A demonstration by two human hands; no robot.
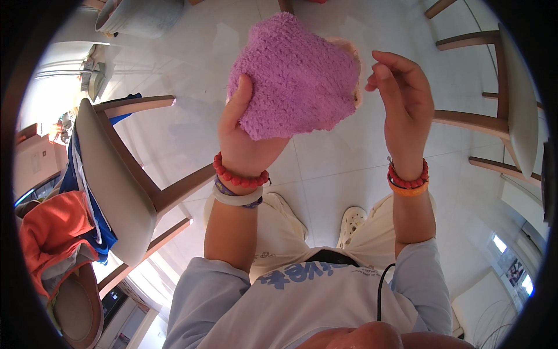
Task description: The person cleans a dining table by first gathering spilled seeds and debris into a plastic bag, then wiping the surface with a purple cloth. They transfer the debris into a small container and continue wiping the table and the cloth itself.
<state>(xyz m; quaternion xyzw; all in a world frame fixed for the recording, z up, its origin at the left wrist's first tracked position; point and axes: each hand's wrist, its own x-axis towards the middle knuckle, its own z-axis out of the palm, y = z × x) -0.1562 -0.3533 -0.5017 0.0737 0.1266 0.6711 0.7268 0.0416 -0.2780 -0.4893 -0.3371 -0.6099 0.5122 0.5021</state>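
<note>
A fuzzy purple cloth [296, 83] hangs over my left hand [250, 118]. The palm lies beneath it, with the thumb pressed on top near its left edge; the other fingers are hidden under the fabric. A peach-coloured layer [358, 70] shows along the right side of the cloth. My right hand [403, 91] is raised just right of that side, apart from it. Its fingers are bent and spread a little, with nothing between them.
A padded chair [117, 187] stands at left, with an orange garment [61, 231] and blue clothing near it. Another chair [521, 100] is at right. A grey bucket [139, 17] sits at the top left on the pale tiled floor [327, 187].
</note>
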